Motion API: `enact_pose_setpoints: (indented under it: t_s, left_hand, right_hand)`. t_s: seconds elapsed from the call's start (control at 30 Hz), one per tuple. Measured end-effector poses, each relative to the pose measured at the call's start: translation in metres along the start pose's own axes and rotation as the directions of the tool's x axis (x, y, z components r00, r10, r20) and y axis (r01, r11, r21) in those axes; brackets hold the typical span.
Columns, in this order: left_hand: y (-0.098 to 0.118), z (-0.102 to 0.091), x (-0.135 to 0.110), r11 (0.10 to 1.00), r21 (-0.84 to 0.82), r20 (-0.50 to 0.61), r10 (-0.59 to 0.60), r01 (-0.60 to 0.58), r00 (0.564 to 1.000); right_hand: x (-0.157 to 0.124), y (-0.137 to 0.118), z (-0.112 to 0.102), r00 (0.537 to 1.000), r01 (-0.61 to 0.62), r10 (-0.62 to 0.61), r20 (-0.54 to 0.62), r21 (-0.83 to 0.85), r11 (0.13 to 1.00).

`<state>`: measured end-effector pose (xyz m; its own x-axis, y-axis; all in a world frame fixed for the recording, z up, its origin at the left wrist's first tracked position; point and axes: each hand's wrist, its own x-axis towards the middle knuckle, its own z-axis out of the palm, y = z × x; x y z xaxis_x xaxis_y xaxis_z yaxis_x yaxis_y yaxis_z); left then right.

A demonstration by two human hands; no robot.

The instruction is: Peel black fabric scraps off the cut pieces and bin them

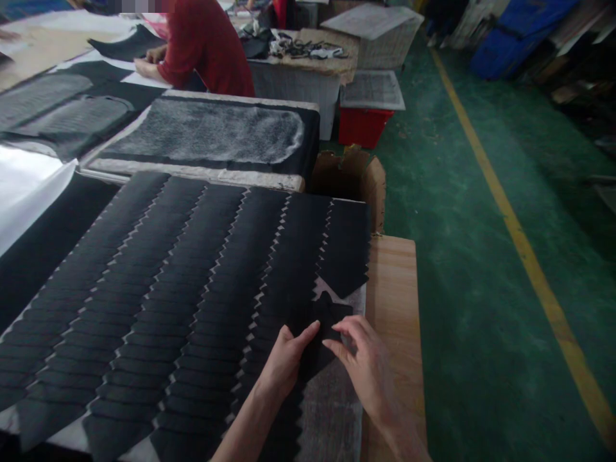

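My left hand (283,359) grips a small black piece of sheet material (317,356), thumb on top and the other fingers hidden beneath it. My right hand (363,356) is at the piece's right side, thumb and fingertips curled in a pinch on its folded upper edge. Both hands are above the right end of overlapping rows of black zigzag-edged pieces (192,256) spread over the work table. Just beyond the hands, one black piece (344,250) ends in a point over the bare greyish table surface (332,410).
A wooden board (397,321) edges the table on the right, with an open cardboard box (346,173) behind it. Farther back is a black sheet with a grey patch (216,131). A person in a red top (206,45) leans over another table. Green floor (462,289) lies right.
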<state>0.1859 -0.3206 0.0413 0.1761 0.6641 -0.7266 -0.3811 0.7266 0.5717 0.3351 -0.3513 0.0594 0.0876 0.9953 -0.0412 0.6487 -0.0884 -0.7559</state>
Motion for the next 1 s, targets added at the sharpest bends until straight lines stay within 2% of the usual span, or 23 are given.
enact_pose_setpoints:
  t_s: [0.07, 0.1, 0.17, 0.3, 0.4, 0.53, 0.63, 0.77, 0.9, 1.0]
  left_hand:
    - [-0.004, 0.0, 0.0, 1.0, 0.025, 0.061, 0.008, -0.01, 0.998]
    - [-0.006, -0.001, 0.0, 0.999, 0.043, 0.072, 0.015, -0.018, 0.997]
    - [-0.01, -0.003, 0.001, 0.996, 0.082, 0.073, 0.032, -0.038, 0.997]
    - [-0.015, -0.006, 0.001, 0.998, 0.065, 0.074, -0.024, 0.019, 0.997]
    - [-0.015, -0.005, 0.0, 0.997, 0.026, 0.036, -0.071, 0.07, 0.997]
    - [-0.012, -0.006, 0.0, 0.999, 0.037, -0.01, -0.038, 0.039, 0.999]
    - [-0.005, -0.012, 0.002, 0.997, 0.058, -0.07, 0.048, -0.044, 0.996]
    - [0.009, -0.026, 0.004, 0.985, 0.053, -0.174, 0.169, -0.162, 0.97]
    - [0.015, -0.038, 0.007, 0.987, 0.033, -0.24, 0.164, -0.16, 0.957]
    - [0.013, -0.041, 0.008, 0.986, 0.051, -0.274, 0.168, -0.16, 0.947]
  right_hand:
    - [0.001, 0.003, 0.005, 0.975, -0.201, 0.2, -0.092, 0.0, 0.98]
    - [0.002, 0.005, 0.007, 0.959, -0.267, 0.266, -0.099, 0.001, 0.964]
    - [0.005, 0.009, 0.009, 0.947, -0.319, 0.319, -0.039, 0.021, 0.948]
    - [0.008, 0.015, 0.01, 0.943, -0.33, 0.32, 0.087, 0.165, 0.929]
    - [0.007, 0.017, 0.009, 0.943, -0.334, 0.323, 0.083, 0.223, 0.916]
    - [0.006, 0.026, 0.006, 0.936, -0.335, 0.35, 0.022, 0.351, 0.874]
    - [0.01, 0.04, 0.002, 0.903, -0.354, 0.428, -0.035, 0.505, 0.787]
    - [0.028, 0.057, 0.003, 0.819, -0.33, 0.559, -0.131, 0.689, 0.645]
    - [0.048, 0.064, 0.009, 0.781, -0.324, 0.622, -0.054, 0.816, 0.478]
    - [0.058, 0.067, 0.012, 0.782, -0.328, 0.623, -0.029, 0.831, 0.45]
